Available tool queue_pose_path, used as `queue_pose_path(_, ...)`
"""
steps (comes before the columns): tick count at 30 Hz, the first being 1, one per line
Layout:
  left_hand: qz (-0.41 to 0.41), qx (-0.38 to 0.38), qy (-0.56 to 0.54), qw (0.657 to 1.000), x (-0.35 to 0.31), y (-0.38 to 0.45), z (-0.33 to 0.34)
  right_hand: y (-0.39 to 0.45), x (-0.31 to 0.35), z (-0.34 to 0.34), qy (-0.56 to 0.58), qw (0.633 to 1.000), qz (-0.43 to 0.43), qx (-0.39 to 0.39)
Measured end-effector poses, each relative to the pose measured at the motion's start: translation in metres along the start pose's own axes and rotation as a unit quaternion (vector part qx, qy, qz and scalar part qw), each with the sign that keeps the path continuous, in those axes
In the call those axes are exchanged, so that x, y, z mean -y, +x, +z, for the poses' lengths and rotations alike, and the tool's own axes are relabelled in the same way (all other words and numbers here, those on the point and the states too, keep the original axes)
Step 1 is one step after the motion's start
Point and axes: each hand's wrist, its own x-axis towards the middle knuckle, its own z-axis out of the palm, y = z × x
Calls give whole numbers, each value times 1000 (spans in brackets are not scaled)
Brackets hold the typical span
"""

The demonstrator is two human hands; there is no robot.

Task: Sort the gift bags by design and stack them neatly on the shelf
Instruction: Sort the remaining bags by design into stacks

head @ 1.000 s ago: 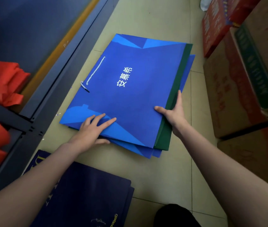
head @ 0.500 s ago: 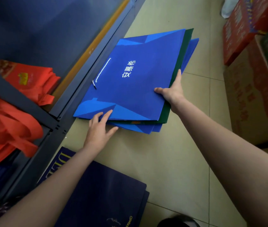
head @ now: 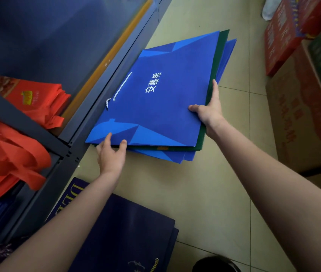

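Probably light but floppy and slick, the flat blue paper gift-bag stack (head: 155, 107) beside the dark metal shelf (head: 104, 79) wants edge grips: left hand (head: 111, 154) fingers pinch its near edge, right hand (head: 208, 112) fingers clasp its side.

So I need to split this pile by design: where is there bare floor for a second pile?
Bare tile lies between the blue bag stack, the navy bags and the cardboard boxes. Beside the shelf frame it is crowded.

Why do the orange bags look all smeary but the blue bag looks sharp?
Head view: the orange bags sit at the frame's edge, smeared by blur and wide-angle stretching; the blue bag near the centre stays crisp, its white letters readable; lighting is dim and even, without glare.
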Motion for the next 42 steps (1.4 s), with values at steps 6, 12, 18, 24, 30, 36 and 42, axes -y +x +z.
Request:
queue_pose_path(6,73,-11,189,979,2,-4,-20,-8,-12,-76,-64,996,49,25)
queue_pose_path(12,111,114,258,953,9,6,-4,-4,-36,-138,-163,971,172,33)
queue_pose_path(18,33,222,168,960,23,22,21,-13,-65,-130,-202,958,203,11)
queue_pose_path(24,0,199,156,968,22,50,31,8,-93,-98,-158,961,218,-68)
queue_pose_path(30,-38,205,76,975,15,46,34,45,-76,-75,-189,949,174,-180)
queue_pose_path(36,-72,236,-59,967,14,22,58,55,-24,-87,-246,942,98,-209)
queue_pose_path(42,-93,254,-116,956,3,2,61,33,6,-97,-260,930,76,-247)
